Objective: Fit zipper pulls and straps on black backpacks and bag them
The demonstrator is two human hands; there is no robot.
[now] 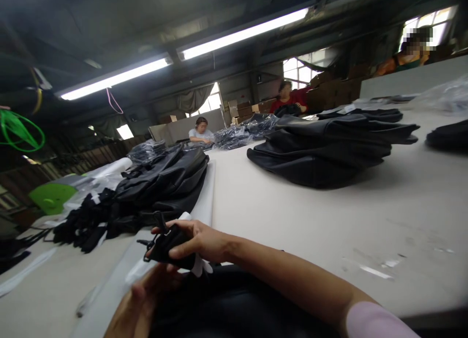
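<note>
Bent over a pale worktable (278,216), we see two bare hands at a compact black strap bundle (171,250). The right hand (210,243) grips it, thumb pressed across the near face and fingers wrapped over the top. The left hand (144,294) reaches up from below, blurred and partly hidden; we cannot tell whether its fingers close on anything. The bundle sits in the right hand, above a large black piece (237,304) at the table's near edge, with white tags (201,266) hanging beneath it and dark clips (146,243) jutting from its far end.

The step in hand, we judge, is handling and gathering the straps; the next move seems to call for a steady right thumb and a clear hold from the left fingers, with the tags kept free.

We count one bundle in hand and one large black piece below it. Beyond lie a left heap of black bags (171,182), a right heap of black bags (321,153) and dark goods at the far right (448,136); overlapping layers defeat a count within each heap. We make out three co-workers, one in a pale top (195,134), one in red (276,105) and one in orange (387,66), and two lit tube lamps (244,34) overhead.
</note>
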